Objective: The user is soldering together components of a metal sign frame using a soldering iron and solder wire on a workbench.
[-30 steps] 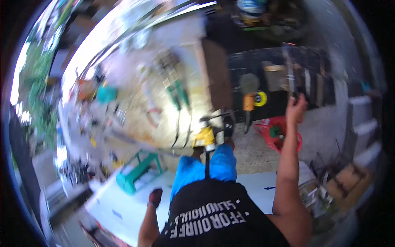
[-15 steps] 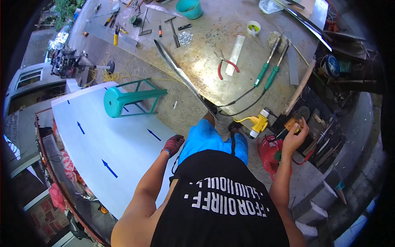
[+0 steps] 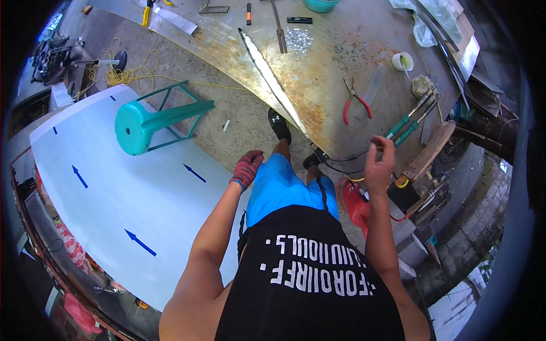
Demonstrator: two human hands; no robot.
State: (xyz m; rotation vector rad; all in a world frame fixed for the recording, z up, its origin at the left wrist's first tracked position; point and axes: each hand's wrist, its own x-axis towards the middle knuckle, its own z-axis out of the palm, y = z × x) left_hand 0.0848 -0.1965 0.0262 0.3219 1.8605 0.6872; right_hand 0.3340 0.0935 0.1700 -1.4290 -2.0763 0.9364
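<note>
So the right grip (image 3: 379, 170), bare, was half open with nothing showing in it, fingertips right up by the green handles of the two irons (image 3: 396, 127); couldn't tell if they touched. The irons lay at the near right of the bench (image 3: 335, 108), handles toward the person, metal ends by a pale lump (image 3: 422, 86). Left grip (image 3: 248, 168), gloved, hung loose by the shorts (image 3: 273, 184), nothing visible in it either. Honestly, with no glove on the right, I'd say the smart hold was well back on the green part, one iron at a time, fingers clear of the metal; no telling if it was hot. Pliers (image 3: 349, 111) lay just left, so lifting beat dragging sideways, imo.
</note>
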